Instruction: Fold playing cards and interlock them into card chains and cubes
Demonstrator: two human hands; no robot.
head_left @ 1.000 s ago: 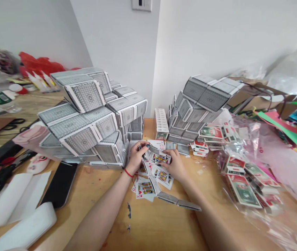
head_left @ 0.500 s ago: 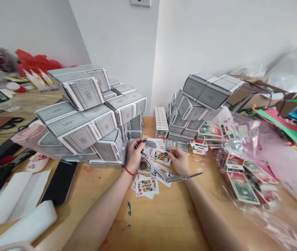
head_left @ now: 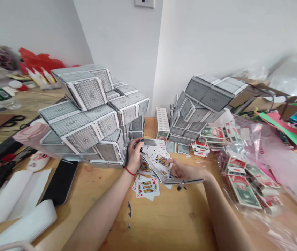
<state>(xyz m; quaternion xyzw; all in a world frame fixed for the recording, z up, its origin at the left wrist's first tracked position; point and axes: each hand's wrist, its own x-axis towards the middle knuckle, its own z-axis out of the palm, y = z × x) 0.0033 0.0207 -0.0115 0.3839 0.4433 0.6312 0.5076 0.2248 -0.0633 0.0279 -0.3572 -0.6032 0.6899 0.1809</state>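
My left hand [head_left: 135, 154] pinches the upper end of a folded strip of joined playing cards [head_left: 182, 181], seen nearly edge-on with its grey backs toward me. The strip slants down and bends right in front of my right wrist. Behind it is my right hand [head_left: 183, 169], index finger stretched toward loose face-up cards [head_left: 162, 159]; I cannot tell whether it touches them. Its other fingers are partly hidden. A king of hearts [head_left: 147, 187] lies on top of a few cards nearer me.
Stacked grey card-covered blocks rise at left [head_left: 85, 125] and right [head_left: 203, 94]. A white upright carton [head_left: 162, 122] stands between them. Red and green card boxes [head_left: 244, 190] and clear plastic lie to the right. A black phone-like slab [head_left: 61, 181] and white strips [head_left: 20, 226] are at left.
My right hand has moved nearer to me and its index finger now stretches out to the left. The strip's right end tilts less upward. My left hand keeps its grip.
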